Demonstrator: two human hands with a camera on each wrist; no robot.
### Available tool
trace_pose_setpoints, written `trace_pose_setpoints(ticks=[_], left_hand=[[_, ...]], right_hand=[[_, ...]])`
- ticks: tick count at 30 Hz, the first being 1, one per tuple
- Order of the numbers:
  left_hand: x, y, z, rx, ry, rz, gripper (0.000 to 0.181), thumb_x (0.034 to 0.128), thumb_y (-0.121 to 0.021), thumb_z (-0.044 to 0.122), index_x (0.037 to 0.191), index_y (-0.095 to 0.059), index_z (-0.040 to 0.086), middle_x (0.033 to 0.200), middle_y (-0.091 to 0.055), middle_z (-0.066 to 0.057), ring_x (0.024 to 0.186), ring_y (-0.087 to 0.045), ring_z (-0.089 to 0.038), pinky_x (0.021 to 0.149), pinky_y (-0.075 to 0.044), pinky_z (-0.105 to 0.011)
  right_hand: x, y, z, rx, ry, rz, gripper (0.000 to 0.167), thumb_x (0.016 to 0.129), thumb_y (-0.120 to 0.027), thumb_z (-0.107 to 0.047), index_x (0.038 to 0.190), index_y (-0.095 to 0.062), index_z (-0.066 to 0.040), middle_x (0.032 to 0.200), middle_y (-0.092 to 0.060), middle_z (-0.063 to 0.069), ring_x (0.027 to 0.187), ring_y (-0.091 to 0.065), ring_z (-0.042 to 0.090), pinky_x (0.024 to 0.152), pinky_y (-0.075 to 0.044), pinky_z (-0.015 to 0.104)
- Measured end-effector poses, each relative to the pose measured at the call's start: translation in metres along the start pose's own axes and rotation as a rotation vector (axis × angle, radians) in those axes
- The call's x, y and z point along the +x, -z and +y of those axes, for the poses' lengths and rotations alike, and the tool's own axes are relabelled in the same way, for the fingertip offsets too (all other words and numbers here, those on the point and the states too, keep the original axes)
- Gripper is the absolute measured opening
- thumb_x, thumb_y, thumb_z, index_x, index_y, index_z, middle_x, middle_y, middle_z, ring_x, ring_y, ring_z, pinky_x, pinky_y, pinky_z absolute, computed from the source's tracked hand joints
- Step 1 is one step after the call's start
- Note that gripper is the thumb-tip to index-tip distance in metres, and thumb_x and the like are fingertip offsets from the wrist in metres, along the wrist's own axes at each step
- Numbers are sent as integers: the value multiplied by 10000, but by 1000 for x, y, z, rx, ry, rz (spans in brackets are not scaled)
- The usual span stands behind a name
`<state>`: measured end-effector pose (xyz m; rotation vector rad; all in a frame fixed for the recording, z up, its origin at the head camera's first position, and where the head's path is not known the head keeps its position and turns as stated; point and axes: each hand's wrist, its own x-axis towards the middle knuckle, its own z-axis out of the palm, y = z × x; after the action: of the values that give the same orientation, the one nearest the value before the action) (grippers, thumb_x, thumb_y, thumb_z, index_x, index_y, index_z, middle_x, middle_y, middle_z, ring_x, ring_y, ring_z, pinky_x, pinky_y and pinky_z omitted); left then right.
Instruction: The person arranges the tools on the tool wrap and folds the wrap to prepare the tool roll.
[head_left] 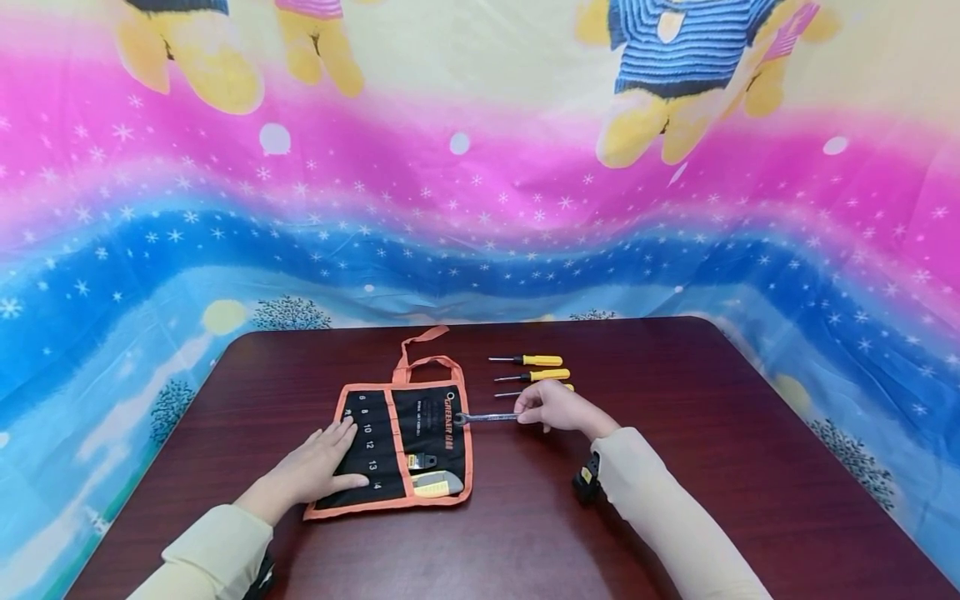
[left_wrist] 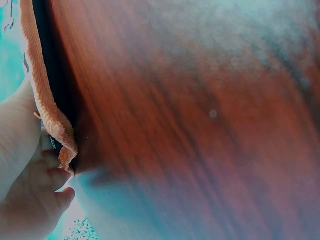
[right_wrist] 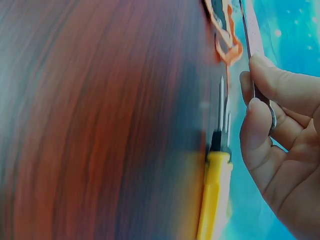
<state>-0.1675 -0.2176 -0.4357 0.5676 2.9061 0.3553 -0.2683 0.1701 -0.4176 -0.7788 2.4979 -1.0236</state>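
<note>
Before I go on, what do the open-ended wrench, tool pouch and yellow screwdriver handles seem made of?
Open-ended wrench: metal, probably steel, by its silvery shine.
Tool pouch: matte black cloth, perhaps nylon or canvas; its orange trim shows woven ribbing in the left wrist view.
Yellow screwdriver handles: smooth, likely plastic, by their even, bright colour.

Dark red-brown table (head_left: pixel 540 533); on it orange-edged black pouch (head_left: pixel 420 408); three yellow-handled screwdrivers (head_left: pixel 553 375).

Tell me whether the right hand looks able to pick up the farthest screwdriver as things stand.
Probably not: the right hand is close, but its thumb and fingers pinch a wrench. Nothing appears to cover the farthest screwdriver itself.
</note>
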Motion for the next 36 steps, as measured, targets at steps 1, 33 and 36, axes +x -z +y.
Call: trace_pose_setpoints(ticks=[1,33,36], left_hand=[[0,0,0,-1,-1,-1,876,815,-603,534,1355,-351,-108,1404,-305,-286,1298,-260,-421,1032,-212,-551],[2,-2,-2,10,-4,10,875,810,-610,531,1353,-357,-107,1402,-307,-286,1299,-256,-421,1034,-210,-548],[2,-2,-2,10,-3,10,874,811,-610,528,1354,-355,-107,1404,-305,-286,1300,-255,-421,1035,-208,-548]], right_hand=[[2,-2,-2,0,2,-3,60,861,-647,-92,804,-657,-108,759,-606,-11,537,-526,182,497,-509,340],[37,-49,-39,82,11,-109,81,864,-646,-108,885,-719,-135,763,-669,-3,558,-569,192,467,-513,331],[37,-49,-40,67,9,-110,96,866,-642,-107,898,-730,-128,779,-670,-26,582,-585,208,476,-518,333]])
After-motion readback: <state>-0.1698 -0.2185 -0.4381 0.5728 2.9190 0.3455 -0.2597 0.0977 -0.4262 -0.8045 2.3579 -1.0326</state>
